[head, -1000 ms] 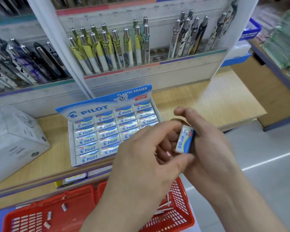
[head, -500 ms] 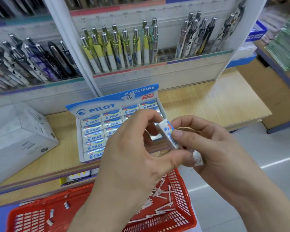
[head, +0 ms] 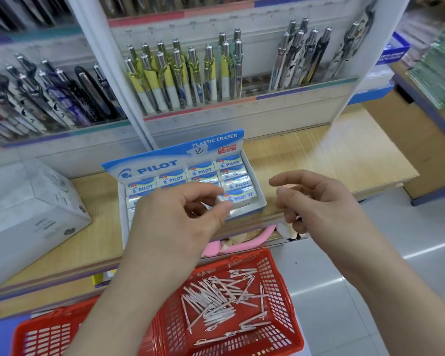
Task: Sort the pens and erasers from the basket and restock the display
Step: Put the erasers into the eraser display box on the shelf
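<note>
Pinching blue-and-white wrapped rectangular eraser [head: 242, 197] in left hand [head: 172, 227] fingers [head: 224, 208], blue cardboard display box [head: 152, 167] just beneath. Hovering right hand [head: 324, 209] alongside, fingers relaxed, gripping nothing.

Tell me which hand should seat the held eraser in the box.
Left. The left hand pinches the eraser at the front right corner of the box, so it probably only needs to push it in. The right hand hovers beside the box, holding nothing.

eraser [head: 240, 198] now down in display box [head: 152, 167] corner, left hand [head: 175, 222] alone pinching it, right hand [head: 316, 201] released
</note>
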Demonstrator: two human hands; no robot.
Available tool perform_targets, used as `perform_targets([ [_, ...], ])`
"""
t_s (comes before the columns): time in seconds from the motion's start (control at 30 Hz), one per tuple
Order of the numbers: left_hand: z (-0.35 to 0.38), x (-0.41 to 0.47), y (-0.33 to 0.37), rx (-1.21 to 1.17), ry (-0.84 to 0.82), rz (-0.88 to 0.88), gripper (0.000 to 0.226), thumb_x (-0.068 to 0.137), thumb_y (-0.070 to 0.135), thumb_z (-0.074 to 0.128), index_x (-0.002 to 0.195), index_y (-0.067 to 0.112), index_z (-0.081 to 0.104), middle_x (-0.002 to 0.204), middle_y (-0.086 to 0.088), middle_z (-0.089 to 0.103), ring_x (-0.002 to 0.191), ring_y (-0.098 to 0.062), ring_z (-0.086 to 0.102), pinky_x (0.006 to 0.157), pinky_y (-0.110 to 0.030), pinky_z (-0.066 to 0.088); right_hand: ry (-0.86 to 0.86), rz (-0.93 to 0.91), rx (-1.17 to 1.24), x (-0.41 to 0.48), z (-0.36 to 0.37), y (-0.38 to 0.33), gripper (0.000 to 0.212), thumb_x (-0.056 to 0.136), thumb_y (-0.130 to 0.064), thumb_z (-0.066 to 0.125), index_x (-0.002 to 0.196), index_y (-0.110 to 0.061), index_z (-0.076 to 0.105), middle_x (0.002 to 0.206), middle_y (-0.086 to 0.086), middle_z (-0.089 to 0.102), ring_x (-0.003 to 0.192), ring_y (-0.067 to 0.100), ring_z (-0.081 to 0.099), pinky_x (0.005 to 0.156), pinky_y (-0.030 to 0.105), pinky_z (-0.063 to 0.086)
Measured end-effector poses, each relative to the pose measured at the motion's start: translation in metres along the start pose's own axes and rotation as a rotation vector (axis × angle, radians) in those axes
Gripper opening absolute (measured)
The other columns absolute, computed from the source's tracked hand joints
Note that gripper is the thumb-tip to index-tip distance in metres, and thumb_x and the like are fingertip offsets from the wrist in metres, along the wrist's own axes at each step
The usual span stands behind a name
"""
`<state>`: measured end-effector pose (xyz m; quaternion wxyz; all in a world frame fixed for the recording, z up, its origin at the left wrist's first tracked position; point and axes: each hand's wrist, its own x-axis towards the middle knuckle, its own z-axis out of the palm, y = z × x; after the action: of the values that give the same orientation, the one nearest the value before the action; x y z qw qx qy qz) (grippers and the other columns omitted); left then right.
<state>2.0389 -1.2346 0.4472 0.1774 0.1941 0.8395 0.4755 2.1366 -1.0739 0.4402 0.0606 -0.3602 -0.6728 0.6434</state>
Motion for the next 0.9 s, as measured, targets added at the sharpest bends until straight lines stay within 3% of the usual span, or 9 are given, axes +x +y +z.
perform_targets([
  [0.1,0.009,0.001,-0.003,0.1,-0.022,0.026,0.01,0.073,0.036,0.074,0.083,0.035,0.073,0.065,0.023,0.064,0.06,0.005,0.055,0.059,-0.006,0.039,-0.025,-0.042,-0.139,0.003,0.005,0.003,0.01,0.088,-0.023,0.062,0.09,-0.028,0.069,0.069,0.0,0.06,0.055,0.006,0.053,0.051,0.025,0.042],
  [0.27,0.014,0.006,-0.006,0.276,-0.05,0.123,0.014,0.077,0.035,0.072,0.091,0.034,0.074,0.082,0.022,0.062,0.074,0.008,0.05,0.068,-0.003,0.033,-0.003,-0.099,-0.242,0.008,0.008,0.003,0.008,0.084,-0.026,0.069,0.092,-0.027,0.068,0.071,-0.005,0.064,0.049,0.004,0.052,0.043,0.016,0.04],
  [0.33,0.016,0.009,-0.007,0.311,-0.051,0.127,0.013,0.078,0.037,0.07,0.09,0.034,0.074,0.083,0.019,0.062,0.079,0.003,0.052,0.072,-0.007,0.036,0.003,-0.106,-0.266,0.009,0.009,0.002,0.01,0.082,-0.027,0.071,0.091,-0.026,0.068,0.067,-0.007,0.064,0.047,0.002,0.052,0.042,0.015,0.039],
  [0.43,0.019,0.011,-0.007,0.363,-0.07,0.172,0.012,0.084,0.034,0.065,0.082,0.026,0.074,0.079,0.01,0.063,0.082,-0.009,0.057,0.077,-0.031,0.045,0.014,-0.095,-0.261,0.012,0.011,0.001,0.012,0.08,-0.026,0.074,0.089,-0.023,0.067,0.06,-0.009,0.063,0.044,0.002,0.052,0.04,0.016,0.038],
  [0.5,0.02,0.012,-0.006,0.387,-0.059,0.218,0.019,0.084,0.034,0.06,0.078,0.022,0.073,0.077,0.007,0.065,0.08,-0.013,0.058,0.075,-0.037,0.048,0.017,-0.077,-0.274,0.013,0.013,-0.001,0.012,0.079,-0.025,0.075,0.088,-0.023,0.067,0.062,-0.007,0.064,0.043,0.002,0.052,0.039,0.017,0.038],
  [0.63,0.018,0.011,-0.003,0.322,-0.009,0.178,0.008,0.081,0.029,0.067,0.084,0.033,0.074,0.079,0.015,0.069,0.076,-0.002,0.06,0.074,-0.03,0.05,0.026,-0.037,-0.345,0.017,0.015,-0.005,0.011,0.076,-0.023,0.075,0.08,-0.022,0.064,0.06,-0.005,0.064,0.04,0.002,0.051,0.037,0.018,0.035],
  [0.8,0.015,0.007,-0.006,0.451,-0.083,0.271,0.021,0.081,0.037,0.054,0.086,0.032,0.074,0.081,0.016,0.058,0.082,-0.009,0.053,0.07,-0.033,0.048,0.01,0.0,-0.443,0.024,0.018,-0.013,0.013,0.071,-0.021,0.074,0.075,-0.019,0.062,0.06,-0.001,0.067,0.045,0.012,0.053,0.047,0.027,0.043],
  [0.9,0.014,0.003,-0.009,0.512,-0.113,0.33,0.024,0.085,0.038,0.05,0.09,0.032,0.072,0.086,0.017,0.057,0.084,-0.009,0.05,0.071,-0.033,0.048,0.052,-0.051,-0.426,0.023,0.019,-0.013,0.008,0.077,-0.024,0.071,0.076,-0.02,0.064,0.061,-0.003,0.065,0.047,0.009,0.053,0.045,0.024,0.041],
])
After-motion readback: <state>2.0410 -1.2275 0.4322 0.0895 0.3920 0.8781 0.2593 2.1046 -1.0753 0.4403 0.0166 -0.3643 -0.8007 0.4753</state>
